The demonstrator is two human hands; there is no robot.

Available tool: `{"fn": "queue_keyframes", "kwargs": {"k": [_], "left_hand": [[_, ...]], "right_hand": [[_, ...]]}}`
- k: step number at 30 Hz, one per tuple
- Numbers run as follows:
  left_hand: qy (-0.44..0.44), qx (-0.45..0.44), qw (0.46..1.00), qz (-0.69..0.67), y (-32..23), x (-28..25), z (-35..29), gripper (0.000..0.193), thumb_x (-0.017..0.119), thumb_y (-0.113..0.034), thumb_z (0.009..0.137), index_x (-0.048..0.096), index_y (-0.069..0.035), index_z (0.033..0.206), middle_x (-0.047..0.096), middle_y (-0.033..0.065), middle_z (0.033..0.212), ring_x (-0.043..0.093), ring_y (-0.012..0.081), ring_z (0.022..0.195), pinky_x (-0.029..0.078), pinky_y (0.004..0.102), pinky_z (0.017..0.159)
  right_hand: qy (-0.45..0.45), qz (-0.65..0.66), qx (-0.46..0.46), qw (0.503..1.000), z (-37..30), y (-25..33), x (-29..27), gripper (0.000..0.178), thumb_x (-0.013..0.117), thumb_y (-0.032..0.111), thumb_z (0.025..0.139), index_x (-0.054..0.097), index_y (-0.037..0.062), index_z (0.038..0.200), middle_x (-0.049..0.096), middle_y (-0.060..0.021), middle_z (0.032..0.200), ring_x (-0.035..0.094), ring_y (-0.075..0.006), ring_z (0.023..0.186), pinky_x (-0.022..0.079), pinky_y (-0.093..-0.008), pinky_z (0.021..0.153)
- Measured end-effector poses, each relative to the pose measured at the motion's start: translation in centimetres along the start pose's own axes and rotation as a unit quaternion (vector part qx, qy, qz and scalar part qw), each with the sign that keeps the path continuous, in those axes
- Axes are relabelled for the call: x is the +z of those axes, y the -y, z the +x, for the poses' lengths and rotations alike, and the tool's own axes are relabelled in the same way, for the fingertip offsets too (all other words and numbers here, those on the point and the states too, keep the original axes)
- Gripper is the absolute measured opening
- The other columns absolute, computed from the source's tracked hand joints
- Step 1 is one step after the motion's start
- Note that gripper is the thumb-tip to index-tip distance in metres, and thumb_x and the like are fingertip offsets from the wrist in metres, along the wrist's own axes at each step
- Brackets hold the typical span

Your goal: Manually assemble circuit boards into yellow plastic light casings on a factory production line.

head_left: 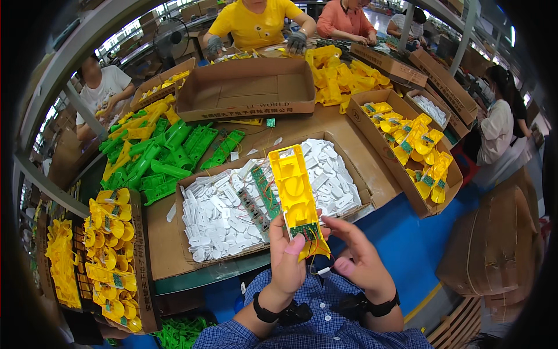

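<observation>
Dark printed lettering (pixel 256 110), brown cardboard tray (pixel 244 84)

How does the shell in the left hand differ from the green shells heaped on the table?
Colour: the held shell is yellow; the green shells are green.
Pose: the held shell is up in the left hand, ribbed hollow side facing the camera; the green shells lie loose at mixed angles.
Number: the held shell is single; the green shells are many.
Shared: both look like long, moulded plastic.
</observation>
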State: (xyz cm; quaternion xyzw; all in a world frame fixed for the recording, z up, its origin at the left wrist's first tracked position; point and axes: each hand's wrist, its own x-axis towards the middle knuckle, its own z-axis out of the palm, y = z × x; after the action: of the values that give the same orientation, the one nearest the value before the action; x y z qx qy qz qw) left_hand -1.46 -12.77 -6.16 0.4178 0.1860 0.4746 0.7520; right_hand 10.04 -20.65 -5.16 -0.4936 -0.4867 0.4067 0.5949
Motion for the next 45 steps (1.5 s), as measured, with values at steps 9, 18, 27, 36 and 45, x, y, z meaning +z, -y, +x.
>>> {"fn": "queue_keyframes", "kwargs": {"k": [9,18,27,36,45], "left_hand": [[-0.121,0.079,0.988,-0.055,0.3,-2.8,1.9,0.051,0.03,-0.024,0.084,0.021,-0.012,0.132,0.048,0.0147,0.109,0.054,0.0238,0.086,0.046,0.0377,0.076],[-0.142,0.176,0.974,-0.011,0.7,-2.3,2.2,0.067,0.042,-0.011,0.086,0.0,-0.007,0.138,0.016,0.0114,0.139,0.023,0.0241,0.126,0.021,0.0362,0.102],[-0.093,0.201,0.97,0.101,1.8,-2.8,1.8,0.071,0.043,-0.015,0.086,-0.005,-0.006,0.137,0.014,0.013,0.139,0.02,0.0248,0.127,0.013,0.0353,0.104],[-0.098,0.22,0.97,-0.033,2.5,-2.2,0.6,0.057,0.052,-0.009,0.083,0.016,-0.005,0.127,0.029,0.0095,0.127,0.038,0.0206,0.113,0.033,0.0374,0.095],[-0.095,0.269,0.949,0.133,2.1,-2.1,1.0,0.056,0.059,-0.009,0.077,0.024,-0.004,0.119,0.036,0.0109,0.112,0.04,0.0165,0.096,0.034,0.0298,0.088]], "right_hand": [[0.085,0.161,0.062,0.981,-1.0,-0.3,1.1,0.064,0.058,-0.003,0.077,0.025,0.0027,0.132,0.041,-0.0135,0.116,0.05,-0.0149,0.093,0.042,-0.0265,0.081],[0.031,-0.072,-0.044,0.996,-1.8,2.3,1.0,0.028,0.06,-0.003,0.072,0.059,-0.001,0.1,0.058,-0.0132,0.106,0.058,-0.0201,0.095,0.046,-0.027,0.08],[-0.045,-0.255,-0.302,0.917,-1.4,3.4,-0.3,0.026,0.058,-0.002,0.07,0.059,-0.0022,0.096,0.061,-0.0141,0.098,0.06,-0.0216,0.084,0.047,-0.0265,0.073],[-0.226,0.109,-0.012,0.968,-2.1,1.5,2.0,0.029,0.053,-0.003,0.08,0.035,0.0009,0.102,0.051,-0.0101,0.089,0.058,-0.0159,0.075,0.05,-0.0264,0.068],[-0.246,0.056,-0.226,0.941,-2.1,2.9,2.1,0.033,0.055,-0.004,0.076,0.035,0.004,0.1,0.047,-0.0157,0.096,0.056,-0.0174,0.076,0.052,-0.0306,0.071]]}}
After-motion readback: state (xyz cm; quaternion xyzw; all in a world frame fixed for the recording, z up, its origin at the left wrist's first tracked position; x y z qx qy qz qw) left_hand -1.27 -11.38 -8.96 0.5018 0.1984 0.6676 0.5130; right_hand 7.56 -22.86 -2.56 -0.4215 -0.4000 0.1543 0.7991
